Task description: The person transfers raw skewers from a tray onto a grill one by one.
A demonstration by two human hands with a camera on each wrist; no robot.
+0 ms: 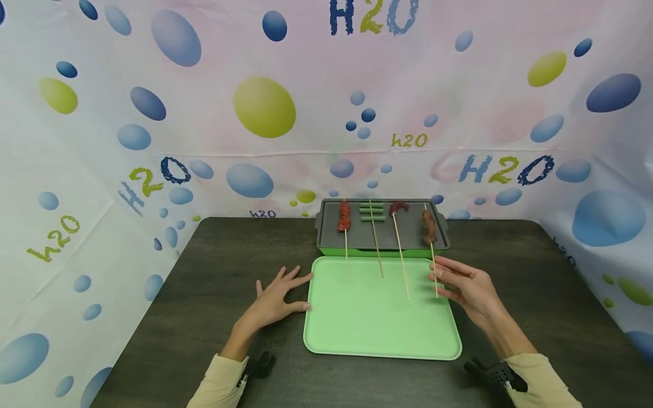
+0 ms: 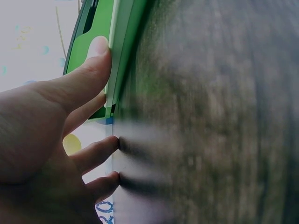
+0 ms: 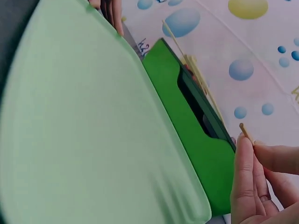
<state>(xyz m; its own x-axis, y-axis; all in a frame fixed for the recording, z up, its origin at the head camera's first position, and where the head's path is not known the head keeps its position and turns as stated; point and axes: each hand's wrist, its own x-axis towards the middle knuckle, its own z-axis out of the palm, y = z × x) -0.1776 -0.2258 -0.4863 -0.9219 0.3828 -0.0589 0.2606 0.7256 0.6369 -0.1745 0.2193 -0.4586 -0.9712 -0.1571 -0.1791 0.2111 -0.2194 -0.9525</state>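
Note:
In the head view my right hand [image 1: 471, 289] pinches the stick of a skewer with brown meat-like pieces [image 1: 429, 228]; its top lies on the right side of a tabletop grill [image 1: 384, 233]. The right wrist view shows the stick's end [image 3: 245, 129] between thumb and fingers. My left hand [image 1: 272, 301] has its fingers spread, with thumb and a finger touching the left edge of a light green tray [image 1: 377, 337]. Three other skewers lie across the grill with sticks over the tray: red chunks [image 1: 344, 216], green pieces [image 1: 372, 211] and a dark red curled piece [image 1: 399, 207].
The tray lies directly in front of the grill on a dark wood-grain table [image 1: 219, 249]. Behind and on both sides hangs a white curtain [image 1: 316, 56] with blue and green dots and lettering. A dark wrist strap [image 1: 495, 374] sits at the right sleeve.

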